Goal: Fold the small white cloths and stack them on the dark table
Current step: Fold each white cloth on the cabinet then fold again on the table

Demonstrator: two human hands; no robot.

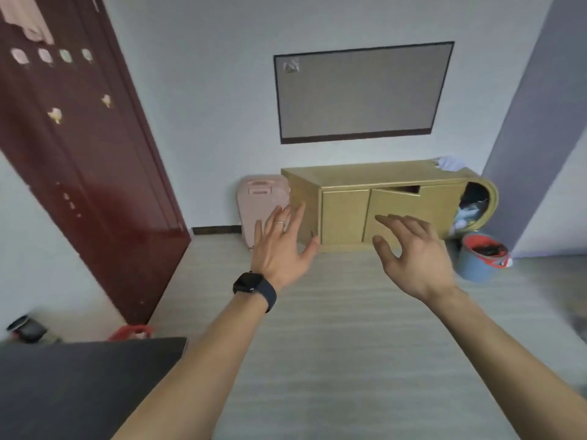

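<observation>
step: before the first fold, we judge | our left hand (279, 246) and right hand (413, 252) are held out in the air, fingers apart, holding nothing | small white cloths: none plainly in view | flat dark grey table (79, 385) at lower left | next: find a cloth, pinch two corners

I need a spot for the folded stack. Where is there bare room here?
The dark table, lower left, shows a bare top in front of the red basket. The cabinet top is bare up to the crumpled fabric at its right end. It is crowded around the bucket, right of the cabinet.
</observation>
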